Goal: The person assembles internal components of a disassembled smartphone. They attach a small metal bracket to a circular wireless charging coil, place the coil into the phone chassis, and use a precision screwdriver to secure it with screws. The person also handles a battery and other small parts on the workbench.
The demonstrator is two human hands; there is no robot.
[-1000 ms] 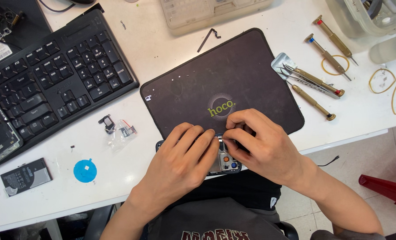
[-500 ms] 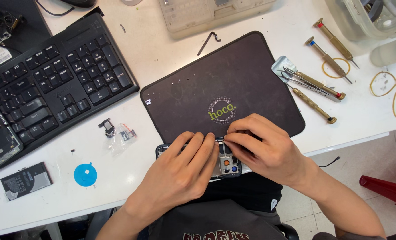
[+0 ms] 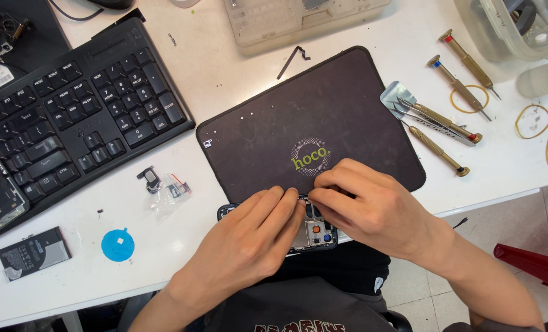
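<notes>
Head view. Against the earlier frames little has changed: both hands stay over the opened phone (image 3: 314, 230) at the near edge of the table (image 3: 237, 80), and the fingertips have only shifted slightly along the phone's upper edge. Everything else on the table lies where it did.

The left hand (image 3: 249, 246) lies flat across the phone's left part, fingers together and pressing down on it. The right hand (image 3: 372, 212) curls over the phone's upper right, its fingertips bunched together against the phone; whether they pinch some small part there cannot be made out, since the fingers cover the spot.

The phone is mostly hidden by the hands. Only its dark frame at the left and a patch of its insides, with small orange and blue round parts, show between them. It sits partly on the lower rim of the mat (image 3: 274, 123) and overhangs the table edge above the person's lap.

The mat is dark, matte, rounded at the corners, with tiny screws (image 3: 252, 114) near its top left. Right of it lie slim brass-coloured screwdrivers (image 3: 455, 83), metal tweezers (image 3: 437, 122) and thin yellow rubber bands (image 3: 535, 120). Left of it are a black keyboard (image 3: 71, 117), a small clear bag (image 3: 172, 190), a blue round sticker (image 3: 118, 245) and a flat black battery (image 3: 33, 253). A clear plastic box (image 3: 304, 18) is cut off at the top edge.
</notes>
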